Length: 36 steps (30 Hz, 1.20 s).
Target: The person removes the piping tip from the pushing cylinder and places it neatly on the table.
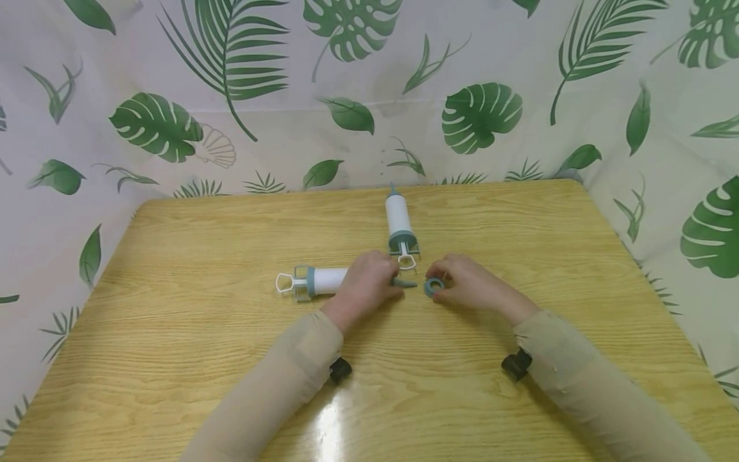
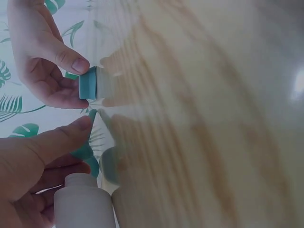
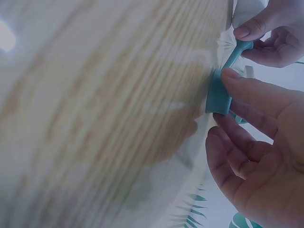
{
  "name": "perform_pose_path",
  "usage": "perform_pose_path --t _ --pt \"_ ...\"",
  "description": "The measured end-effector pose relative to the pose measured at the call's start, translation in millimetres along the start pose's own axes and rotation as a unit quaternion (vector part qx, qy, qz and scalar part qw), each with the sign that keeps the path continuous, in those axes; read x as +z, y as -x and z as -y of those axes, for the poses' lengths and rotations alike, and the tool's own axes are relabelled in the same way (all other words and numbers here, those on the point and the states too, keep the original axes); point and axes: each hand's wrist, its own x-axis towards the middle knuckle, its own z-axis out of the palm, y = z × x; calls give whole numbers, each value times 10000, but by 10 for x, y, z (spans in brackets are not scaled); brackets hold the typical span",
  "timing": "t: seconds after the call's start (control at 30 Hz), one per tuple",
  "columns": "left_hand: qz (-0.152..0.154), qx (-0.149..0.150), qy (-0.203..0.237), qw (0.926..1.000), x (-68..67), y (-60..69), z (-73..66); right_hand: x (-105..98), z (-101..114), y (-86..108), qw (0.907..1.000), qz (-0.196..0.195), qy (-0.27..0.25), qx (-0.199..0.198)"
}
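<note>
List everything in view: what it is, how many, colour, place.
Far syringe-like tube: 1, white and teal, table's far side, nozzle fitted
Near syringe-like tube: 1, white and teal, partly behind left hand
Loose nozzle: 1, teal, in left hand
Ring: 1, teal, in right hand
Table: 1, wood-brown, under the tubes
Backdrop: at least 1, white with green leaves, around the table
Wrist devices: 2, black, one per wrist
Sleeves: 2, beige, on the forearms
Left hand: 1, bare, pinching the nozzle
Right hand: 1, bare, pinching the ring

High head view (wrist views low)
</note>
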Motion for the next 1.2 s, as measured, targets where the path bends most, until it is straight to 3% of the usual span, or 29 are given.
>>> perform_pose_path --t 0.7,1.07,1.2 --pt "-142 -120 229 9996 35 -4 -1 -8 11 -1 9999 92 -47 35" --pt "-263 -149 230 9993 18 -5 -17 -78 75 -20 9982 231 -273 487" --pt "-300 -152 322 9989 9 5 -26 -101 77 -35 9983 175 -262 486"
